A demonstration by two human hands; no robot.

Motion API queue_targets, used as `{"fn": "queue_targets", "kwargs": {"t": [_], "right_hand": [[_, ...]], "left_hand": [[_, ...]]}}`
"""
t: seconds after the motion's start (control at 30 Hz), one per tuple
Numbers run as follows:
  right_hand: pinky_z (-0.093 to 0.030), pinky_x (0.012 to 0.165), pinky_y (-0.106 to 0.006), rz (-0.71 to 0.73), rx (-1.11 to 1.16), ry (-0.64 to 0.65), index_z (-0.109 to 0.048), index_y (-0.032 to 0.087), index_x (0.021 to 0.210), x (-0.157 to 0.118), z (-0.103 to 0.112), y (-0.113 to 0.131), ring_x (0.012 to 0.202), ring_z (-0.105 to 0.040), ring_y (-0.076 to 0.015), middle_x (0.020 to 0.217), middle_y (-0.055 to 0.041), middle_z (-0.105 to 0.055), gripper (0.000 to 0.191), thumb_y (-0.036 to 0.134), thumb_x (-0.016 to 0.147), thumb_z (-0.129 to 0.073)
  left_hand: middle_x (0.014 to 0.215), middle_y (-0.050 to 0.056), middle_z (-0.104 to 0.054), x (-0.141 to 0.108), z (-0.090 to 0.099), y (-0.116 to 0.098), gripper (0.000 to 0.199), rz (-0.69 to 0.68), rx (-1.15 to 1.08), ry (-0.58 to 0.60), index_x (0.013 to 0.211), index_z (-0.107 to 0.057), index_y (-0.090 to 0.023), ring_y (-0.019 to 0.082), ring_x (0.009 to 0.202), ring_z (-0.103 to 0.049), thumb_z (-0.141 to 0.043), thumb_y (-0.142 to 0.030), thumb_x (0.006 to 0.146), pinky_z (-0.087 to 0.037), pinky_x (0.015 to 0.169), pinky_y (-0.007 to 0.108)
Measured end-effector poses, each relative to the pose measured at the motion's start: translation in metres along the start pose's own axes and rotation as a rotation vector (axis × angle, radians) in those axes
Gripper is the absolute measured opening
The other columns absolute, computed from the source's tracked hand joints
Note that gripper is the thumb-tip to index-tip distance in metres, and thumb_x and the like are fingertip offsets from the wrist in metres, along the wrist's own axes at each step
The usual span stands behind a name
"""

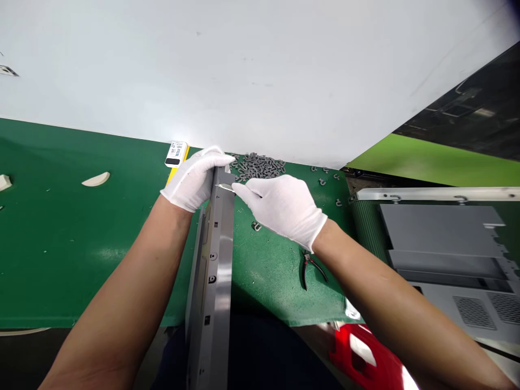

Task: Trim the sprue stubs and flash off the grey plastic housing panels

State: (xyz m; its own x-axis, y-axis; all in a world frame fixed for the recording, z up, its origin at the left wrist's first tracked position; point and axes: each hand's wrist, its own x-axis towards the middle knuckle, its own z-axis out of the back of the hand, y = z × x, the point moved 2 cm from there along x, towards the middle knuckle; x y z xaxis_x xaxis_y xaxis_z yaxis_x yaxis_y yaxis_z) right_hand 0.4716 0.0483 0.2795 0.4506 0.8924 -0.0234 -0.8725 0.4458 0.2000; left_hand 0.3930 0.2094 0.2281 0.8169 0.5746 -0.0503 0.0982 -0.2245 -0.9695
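A long grey panel [222,244] with small holes and slots stands on edge, running from my lap up over the green table. My left hand [195,177], in a white glove, is wrapped round its far end, with the thumb over the top. My right hand [282,208], also gloved, is closed on a small blade [226,187], whose tip lies against the panel close to that end. The blade's handle is hidden in my fingers. Beyond my right hand lies a pile of small dark grey clips [260,166].
Black-handled pliers [305,269] and a loose clip [255,226] lie on the green table [101,238]. A white and yellow object [177,154] is beside my left hand. Several clips sit near the right edge. Grey panels [444,230] stand further right, above a red object [361,355].
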Motion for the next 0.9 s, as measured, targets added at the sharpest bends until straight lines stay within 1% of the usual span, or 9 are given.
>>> {"fn": "queue_targets", "kwargs": {"t": [0.1,0.2,0.37,0.6,0.73,0.8,0.83,0.9], "right_hand": [[-0.026,0.059,-0.03,0.007,-0.013,0.026,-0.068,0.026,0.078,0.001,0.001,0.0,0.058,-0.053,-0.0156,0.065,0.0019,-0.064,0.057,0.062,0.107,-0.034],[-0.027,0.059,-0.03,0.011,-0.03,0.045,-0.068,0.025,0.076,0.002,0.002,0.0,0.061,-0.056,-0.0158,0.068,0.0008,-0.067,0.061,0.062,0.107,-0.031],[-0.027,0.061,-0.03,0.027,-0.058,0.047,-0.068,0.025,0.079,0.003,0.002,-0.001,0.067,-0.061,-0.0171,0.07,0.0,-0.068,0.058,0.062,0.107,-0.033],[-0.028,0.061,-0.03,0.043,-0.061,0.045,-0.068,0.025,0.08,0.005,0.003,-0.003,0.066,-0.061,-0.0175,0.068,-0.0004,-0.067,0.061,0.065,0.106,-0.032],[-0.028,0.062,-0.029,0.049,-0.065,0.043,-0.065,0.024,0.076,0.006,0.003,-0.003,0.067,-0.06,-0.0177,0.067,-0.0006,-0.066,0.059,0.065,0.105,-0.035],[-0.029,0.062,-0.029,0.041,-0.007,0.041,-0.063,0.023,0.073,0.005,0.0,-0.005,0.065,-0.057,-0.0163,0.066,0.0004,-0.063,0.058,0.064,0.105,-0.038],[-0.029,0.063,-0.029,0.035,0.065,0.038,-0.061,0.023,0.071,0.004,-0.002,-0.006,0.064,-0.055,-0.0152,0.064,0.0014,-0.061,0.057,0.064,0.104,-0.04],[-0.032,0.063,-0.027,0.01,0.307,0.011,-0.059,0.022,0.07,0.001,-0.008,-0.008,0.062,-0.05,-0.0132,0.063,0.0034,-0.057,0.056,0.063,0.104,-0.041]], "left_hand": [[0.074,0.003,-0.057,0.0,0.001,0.001,0.026,0.002,0.001,-0.002,0.061,-0.059,-0.018,0.015,0.071,-0.056,-0.076,-0.022,0.08,-0.043,0.064,0.032],[0.074,0.003,-0.058,0.001,0.002,0.002,0.026,0.009,-0.004,-0.005,0.061,-0.06,-0.018,0.016,0.072,-0.057,-0.078,-0.023,0.078,-0.044,0.064,0.032],[0.074,0.003,-0.058,0.001,0.001,0.002,0.025,0.029,-0.018,-0.002,0.062,-0.06,-0.018,0.015,0.071,-0.056,-0.077,-0.023,0.079,-0.043,0.063,0.031],[0.074,0.002,-0.057,-0.001,0.0,0.001,0.027,0.021,-0.035,-0.004,0.061,-0.056,-0.018,0.015,0.068,-0.054,-0.076,-0.022,0.079,-0.04,0.062,0.032],[0.072,0.001,-0.055,-0.001,-0.002,0.001,0.029,0.048,-0.086,0.007,0.06,-0.052,-0.019,0.014,0.065,-0.051,-0.075,-0.021,0.079,-0.038,0.061,0.033],[0.072,0.001,-0.055,0.0,-0.001,0.001,0.03,0.046,-0.09,0.005,0.061,-0.052,-0.019,0.014,0.066,-0.052,-0.076,-0.021,0.079,-0.038,0.062,0.033],[0.072,0.001,-0.055,0.0,0.0,0.001,0.03,0.04,-0.085,0.005,0.061,-0.052,-0.019,0.015,0.066,-0.052,-0.076,-0.022,0.079,-0.039,0.062,0.033],[0.071,0.001,-0.055,0.0,0.001,0.001,0.03,0.012,-0.071,0.012,0.061,-0.053,-0.019,0.015,0.067,-0.052,-0.075,-0.023,0.08,-0.039,0.062,0.033]]}}
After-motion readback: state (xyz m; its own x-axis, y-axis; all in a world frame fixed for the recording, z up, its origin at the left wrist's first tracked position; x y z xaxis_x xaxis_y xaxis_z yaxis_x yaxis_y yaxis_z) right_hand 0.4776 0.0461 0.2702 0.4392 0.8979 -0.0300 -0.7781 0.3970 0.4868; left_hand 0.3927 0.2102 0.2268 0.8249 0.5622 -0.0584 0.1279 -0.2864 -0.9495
